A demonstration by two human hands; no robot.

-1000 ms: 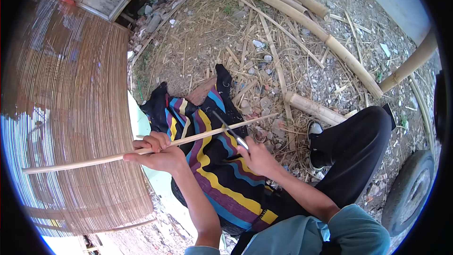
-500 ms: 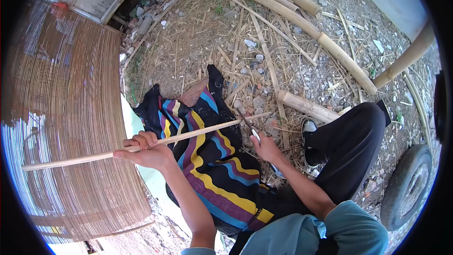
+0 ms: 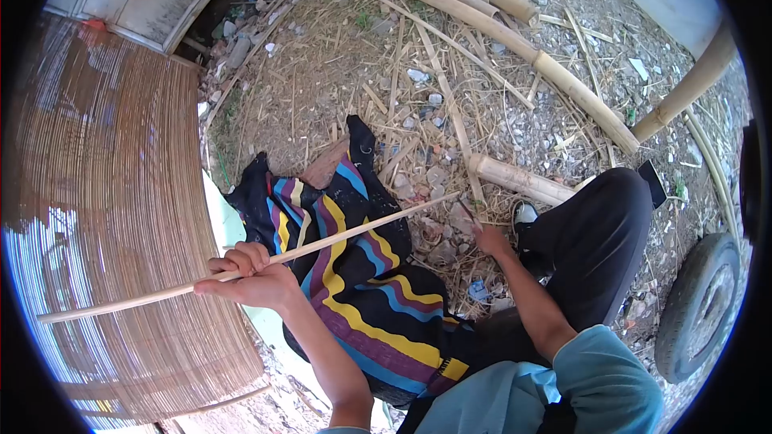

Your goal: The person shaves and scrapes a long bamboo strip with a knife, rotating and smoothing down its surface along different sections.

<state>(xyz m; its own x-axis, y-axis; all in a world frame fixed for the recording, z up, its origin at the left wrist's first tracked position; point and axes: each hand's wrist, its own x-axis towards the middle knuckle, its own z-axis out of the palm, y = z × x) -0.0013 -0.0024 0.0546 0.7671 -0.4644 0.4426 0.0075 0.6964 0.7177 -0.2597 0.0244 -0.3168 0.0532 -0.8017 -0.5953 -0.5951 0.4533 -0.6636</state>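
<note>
A long pale bamboo strip [image 3: 354, 231] runs from the far left up to the right, across a striped black, yellow, blue and purple cloth [image 3: 386, 313] over the lap. My left hand [image 3: 248, 275] is closed round the strip, left of its middle, palm up. Just below and right of the strip's right end, my right hand [image 3: 489, 239] is closed on the handle of a knife [image 3: 466, 210]. The dark blade points up and left, near the strip's tip. The handle is mostly hidden in my fingers.
A slatted bamboo screen [image 3: 121, 193] stands at the left. Thick bamboo poles [image 3: 498, 32] lie at the upper right, and a cut bamboo piece [image 3: 523, 181] lies near my shoe [image 3: 525, 214]. A tire [image 3: 698, 309] is at the right. Stones and bamboo scraps cover the ground.
My right hand has moved right and slightly up with the knife, from the middle of the strip out to its right end. The left hand keeps its hold on the strip.
</note>
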